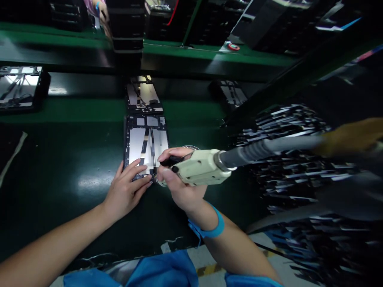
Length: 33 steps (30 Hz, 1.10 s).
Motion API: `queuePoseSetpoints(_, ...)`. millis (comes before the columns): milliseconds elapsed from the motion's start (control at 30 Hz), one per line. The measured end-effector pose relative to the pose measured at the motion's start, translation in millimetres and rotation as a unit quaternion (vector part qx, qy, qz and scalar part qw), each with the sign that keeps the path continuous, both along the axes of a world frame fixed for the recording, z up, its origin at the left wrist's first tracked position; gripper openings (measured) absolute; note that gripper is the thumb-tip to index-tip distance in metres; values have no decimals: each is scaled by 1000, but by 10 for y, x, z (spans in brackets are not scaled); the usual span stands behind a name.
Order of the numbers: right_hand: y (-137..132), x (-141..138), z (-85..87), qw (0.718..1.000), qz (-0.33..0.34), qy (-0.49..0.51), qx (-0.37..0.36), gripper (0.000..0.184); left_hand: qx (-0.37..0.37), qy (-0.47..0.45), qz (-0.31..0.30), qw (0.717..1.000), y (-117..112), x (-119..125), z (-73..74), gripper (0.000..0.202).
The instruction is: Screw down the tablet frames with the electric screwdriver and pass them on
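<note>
In the middle of the dark green bench lies a black-rimmed device frame, with a pale inner plate and dark ribbon cables across it. My left hand rests on its near end, fingers spread and fingertips touching the frame. My right hand, wearing a blue wrist strap, is wrapped round a pale green electric screwdriver. The screwdriver's nose points at the frame's near right corner; the bit tip is hard to make out. A second similar frame lies just beyond the first.
More frames lie on the far strip, at left and right. Many thin dark parts are stacked at the right. A grey cable trails right from the screwdriver. Black trays stand at the back, beside another person's arm.
</note>
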State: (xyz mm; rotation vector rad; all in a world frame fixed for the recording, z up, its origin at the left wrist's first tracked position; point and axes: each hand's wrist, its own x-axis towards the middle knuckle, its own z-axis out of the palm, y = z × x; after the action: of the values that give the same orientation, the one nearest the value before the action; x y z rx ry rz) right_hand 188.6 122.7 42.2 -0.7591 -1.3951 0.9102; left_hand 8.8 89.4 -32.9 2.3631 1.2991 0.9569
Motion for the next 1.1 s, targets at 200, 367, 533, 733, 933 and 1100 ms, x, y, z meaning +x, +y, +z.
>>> queuePoseSetpoints(200, 3, -36, -46, 1000, -2, -6, -29, 26, -8, 4, 2, 1000, -10, 5, 33, 25)
queuePoseSetpoints(367, -14, -45, -8, 999, 16, -29, -6, 25, 17, 18, 0, 1000, -26, -27, -5, 25)
queuePoseSetpoints(533, -31, -93, -9, 998, -20, -62, -8, 17, 31, 9, -16, 999, -15, -61, -40, 25)
queuePoseSetpoints(733, 102, 102, 21, 997, -52, -53, 34, 19, 22, 15, -12, 1000, -14, -57, -56, 23)
queuePoseSetpoints(933, 494, 462, -62, 973, -231, 17, 24, 19, 21, 13, 6, 1000, -21, -29, -62, 19)
queuePoseSetpoints(1100, 590, 536, -240, 971, -240, -22, -10, 20, 14, 17, 6, 1000, -23, -35, -45, 20)
